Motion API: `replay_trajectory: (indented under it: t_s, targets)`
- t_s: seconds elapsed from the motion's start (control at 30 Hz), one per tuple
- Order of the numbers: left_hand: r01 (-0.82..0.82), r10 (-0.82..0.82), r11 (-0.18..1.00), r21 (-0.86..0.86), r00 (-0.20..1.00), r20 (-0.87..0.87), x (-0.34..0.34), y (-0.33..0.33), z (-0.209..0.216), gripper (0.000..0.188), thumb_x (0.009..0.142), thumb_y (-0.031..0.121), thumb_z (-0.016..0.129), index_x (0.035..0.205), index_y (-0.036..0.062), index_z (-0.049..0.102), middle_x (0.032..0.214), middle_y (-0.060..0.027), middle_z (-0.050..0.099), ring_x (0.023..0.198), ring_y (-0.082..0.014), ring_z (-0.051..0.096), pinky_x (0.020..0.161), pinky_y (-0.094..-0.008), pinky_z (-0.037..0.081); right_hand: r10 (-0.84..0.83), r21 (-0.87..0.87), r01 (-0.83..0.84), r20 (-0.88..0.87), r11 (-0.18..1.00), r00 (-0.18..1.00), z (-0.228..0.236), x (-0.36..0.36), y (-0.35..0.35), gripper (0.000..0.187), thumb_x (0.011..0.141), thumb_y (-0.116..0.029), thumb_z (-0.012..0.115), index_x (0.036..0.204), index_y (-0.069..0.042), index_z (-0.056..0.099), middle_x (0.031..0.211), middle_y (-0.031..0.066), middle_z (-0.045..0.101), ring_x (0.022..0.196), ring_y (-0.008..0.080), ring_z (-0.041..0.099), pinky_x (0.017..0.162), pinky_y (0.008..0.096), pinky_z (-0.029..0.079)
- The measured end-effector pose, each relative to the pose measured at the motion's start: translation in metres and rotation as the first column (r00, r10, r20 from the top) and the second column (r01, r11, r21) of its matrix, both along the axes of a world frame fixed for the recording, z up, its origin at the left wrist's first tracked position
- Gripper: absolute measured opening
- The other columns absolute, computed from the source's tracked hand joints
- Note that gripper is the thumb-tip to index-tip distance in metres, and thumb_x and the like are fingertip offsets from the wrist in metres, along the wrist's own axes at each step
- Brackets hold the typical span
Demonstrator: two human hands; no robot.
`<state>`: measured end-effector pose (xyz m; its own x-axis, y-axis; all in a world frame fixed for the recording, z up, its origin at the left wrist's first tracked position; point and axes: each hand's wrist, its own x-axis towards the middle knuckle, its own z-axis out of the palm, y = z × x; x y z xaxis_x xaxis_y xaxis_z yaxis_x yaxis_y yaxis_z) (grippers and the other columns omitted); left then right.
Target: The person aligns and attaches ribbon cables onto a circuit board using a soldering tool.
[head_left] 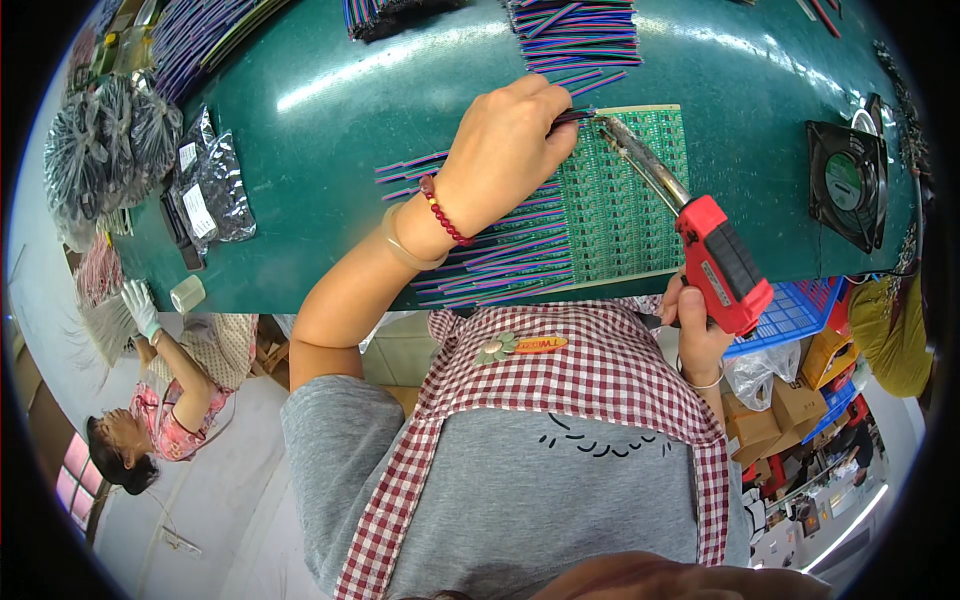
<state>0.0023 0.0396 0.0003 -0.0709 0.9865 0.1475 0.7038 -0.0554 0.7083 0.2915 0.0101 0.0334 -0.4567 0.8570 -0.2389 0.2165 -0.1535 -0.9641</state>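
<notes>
My left hand (pixel 508 145) is closed, pinching multicoloured wires (pixel 573 116) whose ends reach the top edge of a green circuit board panel (pixel 630 215). My right hand (pixel 700 328) grips a red and black soldering gun (pixel 722 262) by its handle. The gun's metal tip slants up and left, close to the wire ends at the panel's upper part; whether it touches them I cannot tell. Below my left wrist, several wire strips (pixel 510 262) lie side by side, their right ends along the panel's left part. My left palm hides some of the wires.
Wire bundles (pixel 575 35) lie at the back, with another pile (pixel 205 40) at far left. Black plastic bags (pixel 212 185) are on the left. A black fan (pixel 847 185) stands at right, above a blue crate (pixel 785 320). A gloved co-worker's hand (pixel 140 308) is at left.
</notes>
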Motion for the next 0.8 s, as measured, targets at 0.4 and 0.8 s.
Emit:
replay_trajectory:
  t_s: [0.4, 0.8]
  targets:
    - [0.009, -0.009, 1.000, 0.021, 1.000, -0.007, 0.0017, -0.0007, -0.0033, 0.012, 0.079, 0.009, 0.068, 0.081, -0.0020, 0.063, 0.077, -0.0167, 0.060, 0.069, -0.0354, 0.061, 0.061, -0.0420, 0.049, -0.031, 0.020, 0.030, 0.043, 0.999, 0.999, -0.0009, 0.0023, -0.0063, 0.034, 0.098, -0.014, 0.055, 0.124, 0.007, 0.051, 0.070, 0.0073, 0.056, 0.055, 0.0118, 0.051, 0.053, 0.0260, 0.044]
    - [0.002, -0.002, 1.000, 0.014, 1.000, -0.028, 0.0032, -0.0005, -0.0031, 0.012, 0.079, 0.009, 0.068, 0.084, -0.0014, 0.064, 0.078, -0.0159, 0.060, 0.068, -0.0347, 0.061, 0.061, -0.0420, 0.049, -0.004, 0.024, 0.003, 0.052, 1.000, 0.999, -0.0013, 0.0022, -0.0070, 0.026, 0.097, -0.015, 0.055, 0.112, 0.006, 0.054, 0.069, 0.0075, 0.057, 0.055, 0.0114, 0.052, 0.053, 0.0266, 0.045]
